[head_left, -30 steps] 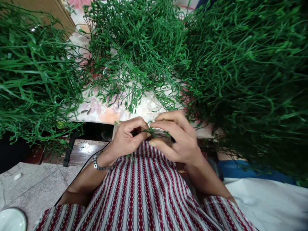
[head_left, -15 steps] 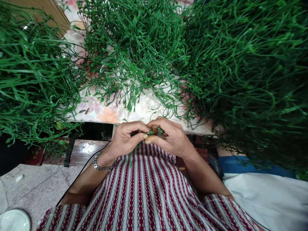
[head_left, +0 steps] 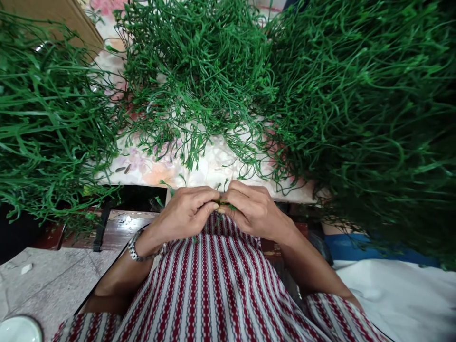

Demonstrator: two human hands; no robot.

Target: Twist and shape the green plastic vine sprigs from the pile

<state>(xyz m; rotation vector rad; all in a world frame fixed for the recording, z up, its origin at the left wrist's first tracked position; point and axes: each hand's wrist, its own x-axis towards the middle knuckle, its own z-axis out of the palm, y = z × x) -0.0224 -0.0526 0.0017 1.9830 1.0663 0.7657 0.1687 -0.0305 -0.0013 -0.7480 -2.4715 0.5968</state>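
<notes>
My left hand [head_left: 188, 212], with a metal-link bracelet [head_left: 137, 248] at the wrist, pinches thin green plant sprigs [head_left: 232, 207] between thumb and forefinger. Opposite it, my right hand [head_left: 255, 209] is closed on the same sprigs, and the fingertips of both hands meet. Most of what they hold is hidden by the fingers. A few green tips [head_left: 167, 184] poke out behind my left hand. Both hands are over my striped lap, just in front of the table edge. Beyond them lies the middle heap of green stems [head_left: 199, 61].
More green stems are heaped at the left [head_left: 46, 118] and right [head_left: 356, 95]. They rest on a floral tablecloth [head_left: 153, 173] with two small dark pieces [head_left: 123, 169]. A cardboard box [head_left: 71, 21] stands back left. White cloth [head_left: 399, 294] lies right; a round white object [head_left: 21, 327] sits lower left.
The fingers of my right hand have curled in more, and the gap between the hands has narrowed around the sprigs. Green tips now show behind my left hand. The view has shifted slightly.
</notes>
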